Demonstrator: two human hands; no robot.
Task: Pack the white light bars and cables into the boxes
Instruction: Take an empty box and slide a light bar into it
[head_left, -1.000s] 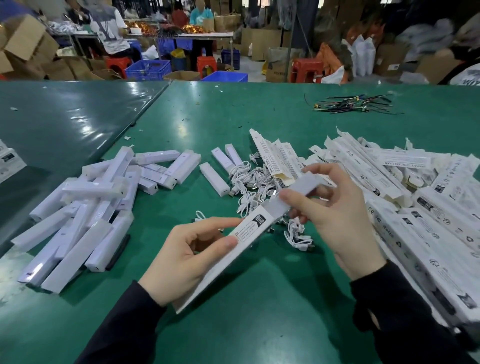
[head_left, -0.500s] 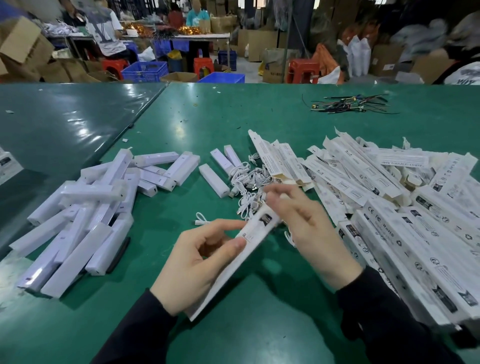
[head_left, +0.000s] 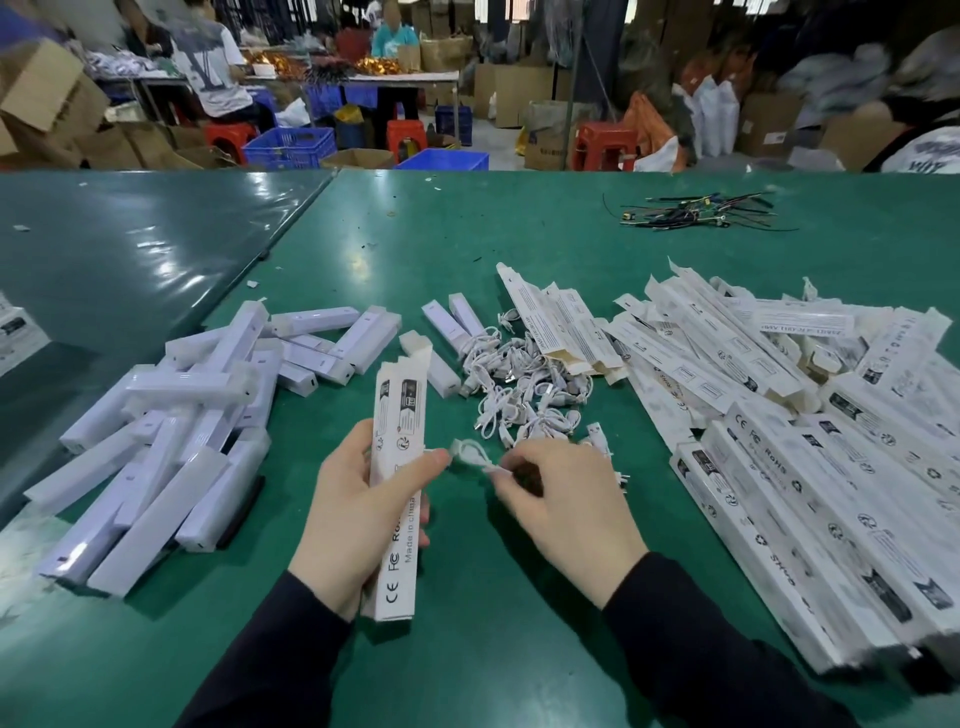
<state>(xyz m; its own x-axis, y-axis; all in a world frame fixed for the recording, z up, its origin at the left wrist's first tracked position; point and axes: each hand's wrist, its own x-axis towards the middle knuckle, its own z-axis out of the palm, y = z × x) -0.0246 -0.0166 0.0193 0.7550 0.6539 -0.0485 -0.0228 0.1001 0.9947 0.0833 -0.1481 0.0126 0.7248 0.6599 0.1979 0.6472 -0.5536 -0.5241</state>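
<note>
My left hand (head_left: 353, 514) grips a long white printed box (head_left: 397, 457), held nearly upright with its open top end pointing away from me. My right hand (head_left: 566, 504) pinches a small coiled white cable (head_left: 470, 453) just right of the box. A heap of white coiled cables (head_left: 524, 384) lies on the green table (head_left: 467, 649) beyond my hands. White light bars (head_left: 171, 431) are piled at the left. Flat and folded white boxes (head_left: 779, 415) cover the right side.
A bundle of dark wires (head_left: 691, 213) lies far back on the right. A second green table (head_left: 130, 244) joins at the left. Beyond the tables are blue crates (head_left: 291, 148), red stools, cardboard cartons and seated people.
My left hand turned the box from a slant to nearly upright. My right hand let go of the box's far end and picked a cable from the heap.
</note>
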